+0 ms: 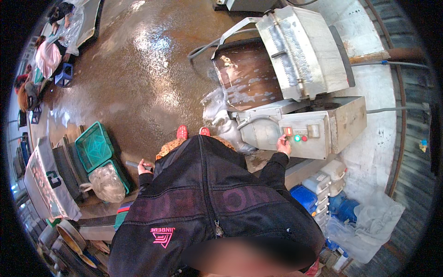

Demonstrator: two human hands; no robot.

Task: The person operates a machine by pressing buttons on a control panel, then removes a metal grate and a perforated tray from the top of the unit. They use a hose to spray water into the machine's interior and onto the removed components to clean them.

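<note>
My right hand is at the front of a metal control box, its fingertips by the panel's left edge. Next to them are a lit green button, a red button and a small red display. The right fingers reach out with nothing visible in them; which part they touch is hard to tell. Low on my left side, my left hand is curled at a grey bar and seems to grip it. The bar's other end is hidden by my jacket.
A steel machine with a raised cover stands ahead right. Green crates, one holding a plastic bag, are at left. Blue and white jugs stand at lower right. People sit far left, past the wet floor.
</note>
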